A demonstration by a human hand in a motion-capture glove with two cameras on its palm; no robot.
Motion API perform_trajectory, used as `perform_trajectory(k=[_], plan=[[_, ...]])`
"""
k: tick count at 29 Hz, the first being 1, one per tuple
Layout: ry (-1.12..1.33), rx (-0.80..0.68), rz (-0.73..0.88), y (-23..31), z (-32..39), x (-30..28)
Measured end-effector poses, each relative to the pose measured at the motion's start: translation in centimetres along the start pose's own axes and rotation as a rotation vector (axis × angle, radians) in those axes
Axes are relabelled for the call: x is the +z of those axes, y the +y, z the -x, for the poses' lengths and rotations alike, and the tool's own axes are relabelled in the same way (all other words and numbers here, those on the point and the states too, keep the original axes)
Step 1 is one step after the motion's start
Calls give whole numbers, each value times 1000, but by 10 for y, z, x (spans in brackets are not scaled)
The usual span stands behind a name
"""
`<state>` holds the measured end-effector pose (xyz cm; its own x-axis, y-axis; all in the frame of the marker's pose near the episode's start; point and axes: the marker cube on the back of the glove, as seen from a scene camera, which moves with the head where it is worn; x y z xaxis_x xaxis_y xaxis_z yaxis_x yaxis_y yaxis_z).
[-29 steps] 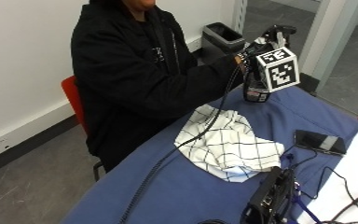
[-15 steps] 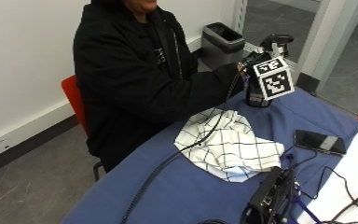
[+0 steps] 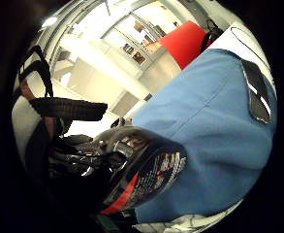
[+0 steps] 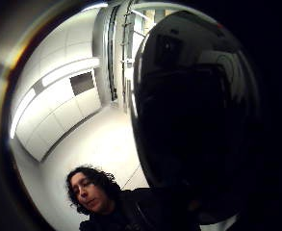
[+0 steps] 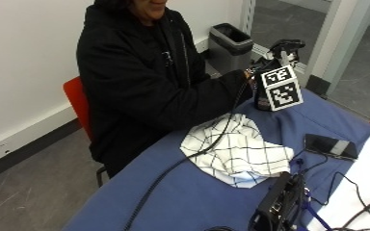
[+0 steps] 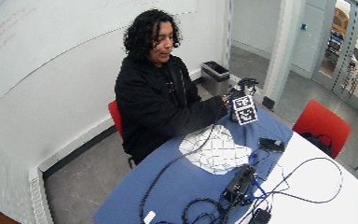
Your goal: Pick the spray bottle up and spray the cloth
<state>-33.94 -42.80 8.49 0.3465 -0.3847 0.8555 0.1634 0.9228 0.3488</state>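
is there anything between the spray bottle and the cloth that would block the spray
Nothing visible does. The gloved right hand holds the spray bottle beyond the checked cloth, which lies crumpled on the blue table. Only the glove's cable crosses the cloth. The phone lies off to the side.

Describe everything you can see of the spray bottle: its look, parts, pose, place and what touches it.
The spray bottle is dark, glossy plastic with a black trigger head on top and a label with a red band. It stands roughly upright at the far edge of the blue table, beyond the checked cloth. The gloved right hand grips it; whether its base touches the table cannot be told.
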Motion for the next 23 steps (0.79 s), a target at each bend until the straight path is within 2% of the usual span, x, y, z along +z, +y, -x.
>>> perform_trajectory(k=[3,14,23], plan=[[1,24,42,18,3,8],[-23,98,113,25,-1,9],[122,157,126,52,0,-15]])
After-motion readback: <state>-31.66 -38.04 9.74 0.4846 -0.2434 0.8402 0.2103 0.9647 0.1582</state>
